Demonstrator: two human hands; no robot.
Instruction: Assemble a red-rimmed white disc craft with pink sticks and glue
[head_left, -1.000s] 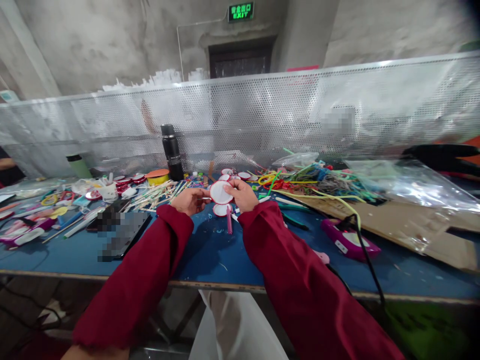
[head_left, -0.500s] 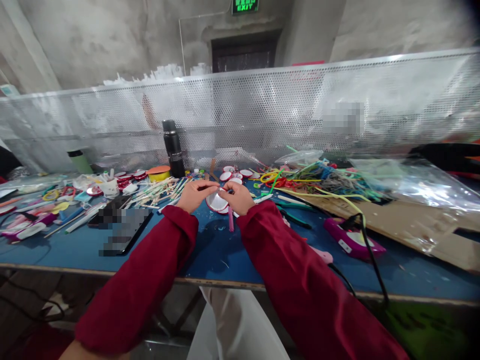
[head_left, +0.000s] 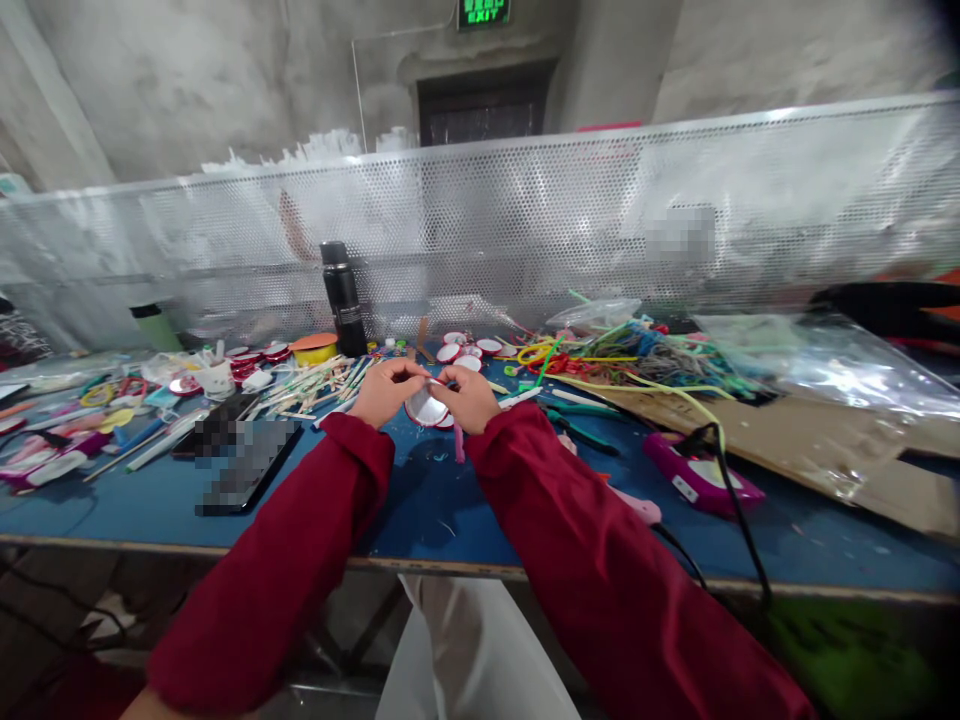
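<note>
My left hand (head_left: 388,392) and my right hand (head_left: 468,398) meet over the blue table, fingertips pinched close together. Just under them is a round white disc with a red rim (head_left: 426,408), partly covered by the fingers. The fingertips are at its far edge. Whether they grip that rim or something small above it, I cannot tell. A short pink stick (head_left: 459,442) lies beside the right wrist. Several similar red-rimmed discs (head_left: 469,364) lie just beyond the hands.
Left are a black bottle (head_left: 343,300), a yellow tape roll (head_left: 315,350), thin sticks (head_left: 319,385) and a phone (head_left: 259,465). Right are tangled pipe cleaners (head_left: 660,355), pliers (head_left: 589,437), a purple device (head_left: 701,475) with a black cable, and cardboard (head_left: 795,440). A perforated metal screen (head_left: 525,230) stands behind.
Both hands stay pinched together, with fingers shifted slightly. The clear bit seen at the fingertips before no longer shows; a reddish edge shows there now. The view has shifted a little.
</note>
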